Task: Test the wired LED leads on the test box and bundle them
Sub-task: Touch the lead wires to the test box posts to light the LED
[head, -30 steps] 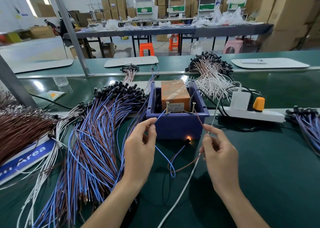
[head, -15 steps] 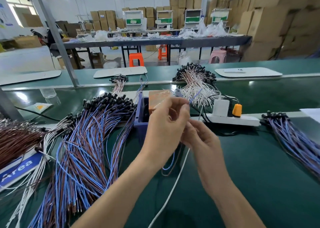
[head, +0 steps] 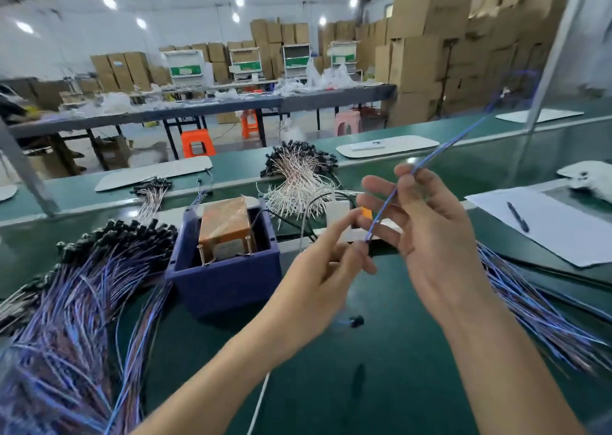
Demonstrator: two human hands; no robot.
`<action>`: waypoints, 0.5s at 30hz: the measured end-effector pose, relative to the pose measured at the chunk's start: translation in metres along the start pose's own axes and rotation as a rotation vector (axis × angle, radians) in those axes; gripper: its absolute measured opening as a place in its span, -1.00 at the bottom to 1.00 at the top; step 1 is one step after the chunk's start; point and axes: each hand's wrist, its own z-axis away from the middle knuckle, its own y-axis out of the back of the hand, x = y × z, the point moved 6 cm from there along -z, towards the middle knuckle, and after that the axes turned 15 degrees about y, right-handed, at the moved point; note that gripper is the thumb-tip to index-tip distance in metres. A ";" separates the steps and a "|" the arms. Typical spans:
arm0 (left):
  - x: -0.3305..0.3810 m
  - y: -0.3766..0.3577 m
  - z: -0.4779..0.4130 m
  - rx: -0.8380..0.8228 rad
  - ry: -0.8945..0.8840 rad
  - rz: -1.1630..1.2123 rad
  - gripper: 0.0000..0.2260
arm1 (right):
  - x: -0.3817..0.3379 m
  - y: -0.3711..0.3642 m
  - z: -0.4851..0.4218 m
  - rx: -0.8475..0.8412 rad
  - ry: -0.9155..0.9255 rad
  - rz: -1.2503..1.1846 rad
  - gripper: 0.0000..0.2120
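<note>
I hold one blue-and-brown LED lead (head: pixel 440 146) in the air in front of me. My left hand (head: pixel 318 275) pinches its lower part near the fingertips. My right hand (head: pixel 430 232) pinches it higher up between thumb and forefinger, its other fingers spread. The lead's free end sweeps up to the right and is blurred. A small black LED head (head: pixel 356 320) hangs blurred below my left hand. The blue test box (head: pixel 225 285) with an orange-taped block (head: pixel 228 222) and two upright pins stands to the left of my hands.
A large pile of blue-brown leads (head: pixel 76 308) covers the bench at the left, and another pile (head: pixel 536 305) lies at the right. White leads (head: pixel 298 183) lie behind the box. A power strip (head: pixel 344 232), a white cable (head: pixel 261 401) and paper with a pen (head: pixel 546 232) are nearby.
The lead left the test box pins, where its LED glowed. Both hands came together, then rose to the right, drawing the lead out straight. My view swung right and up.
</note>
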 end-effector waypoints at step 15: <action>0.034 -0.067 -0.099 0.137 -0.150 -0.649 -0.82 | -0.036 0.168 0.027 0.677 0.247 0.300 -0.92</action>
